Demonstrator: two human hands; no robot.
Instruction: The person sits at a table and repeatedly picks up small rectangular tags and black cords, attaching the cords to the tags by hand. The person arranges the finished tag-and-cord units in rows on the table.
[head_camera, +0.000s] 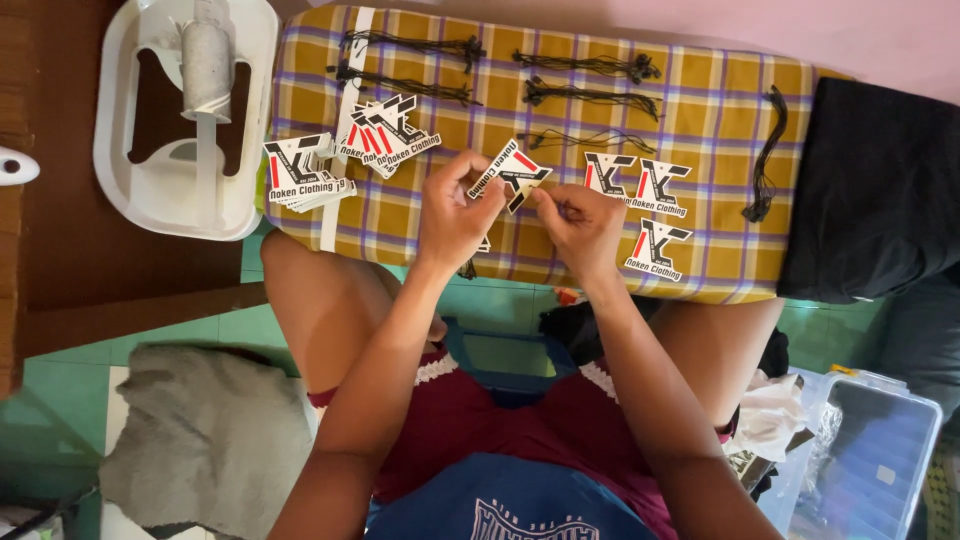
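I saw my left hand (455, 215) and right hand (580, 225) pinching one die-cut hang tag (510, 172) above the checked cushion's (720, 100) near edge; the tag could have slipped floorward.

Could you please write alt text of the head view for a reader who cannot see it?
Both hands, the left hand and right hand, pinch a white, black and red die-cut card tag above a yellow and purple plaid cloth. More such tags and bundles of black strings lie on it.
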